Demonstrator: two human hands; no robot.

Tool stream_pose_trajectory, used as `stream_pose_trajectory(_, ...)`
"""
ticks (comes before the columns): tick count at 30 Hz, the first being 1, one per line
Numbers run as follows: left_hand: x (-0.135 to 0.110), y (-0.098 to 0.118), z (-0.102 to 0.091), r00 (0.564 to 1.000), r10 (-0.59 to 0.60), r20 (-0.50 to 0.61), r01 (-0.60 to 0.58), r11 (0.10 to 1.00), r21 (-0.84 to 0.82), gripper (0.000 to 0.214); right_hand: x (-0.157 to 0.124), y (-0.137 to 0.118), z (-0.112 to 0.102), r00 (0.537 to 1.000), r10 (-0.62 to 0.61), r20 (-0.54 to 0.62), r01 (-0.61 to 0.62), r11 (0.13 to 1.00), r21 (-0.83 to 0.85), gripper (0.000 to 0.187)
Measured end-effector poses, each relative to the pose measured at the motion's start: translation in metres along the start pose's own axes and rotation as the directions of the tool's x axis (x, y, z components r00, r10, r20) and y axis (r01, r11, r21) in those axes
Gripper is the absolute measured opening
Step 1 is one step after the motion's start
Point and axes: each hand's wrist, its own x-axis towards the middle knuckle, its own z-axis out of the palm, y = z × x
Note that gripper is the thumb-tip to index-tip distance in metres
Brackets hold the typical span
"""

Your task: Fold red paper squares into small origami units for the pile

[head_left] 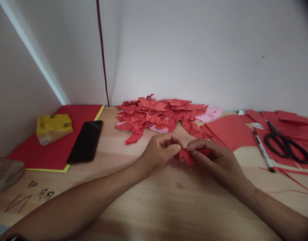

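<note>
Both hands meet over the middle of the wooden table [154,201]. My left hand [160,152] and my right hand [213,155] pinch a small folded red paper piece [186,156] between their fingertips, fingers curled. Just behind the hands lies a pile of folded red paper pieces [159,115], with a few pink ones [210,114] at its right edge. Flat red paper sheets [230,130] lie to the right of the pile.
Black scissors [286,145] and a marker pen [263,150] rest on red paper at the right. At the left, a black phone [85,141] and a yellow tissue pack [54,128] sit on a red sheet [51,154]. A white wall stands close behind.
</note>
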Motion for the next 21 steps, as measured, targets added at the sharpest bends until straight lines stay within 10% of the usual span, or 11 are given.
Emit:
stream_pose_trajectory(11,-0.01,0.001,0.005,0.987,0.152,-0.052,-0.117,0.902,0.416,0.005,0.004,0.002,0.002,0.998,0.032,0.048,-0.032,0.999,-0.01,0.017)
stream_pose_trajectory(21,-0.009,0.0,0.004,0.99,0.139,-0.013,-0.118,0.883,0.454,0.007,0.002,-0.001,0.007,1.0,-0.022,0.014,0.023,0.993,-0.117,0.016)
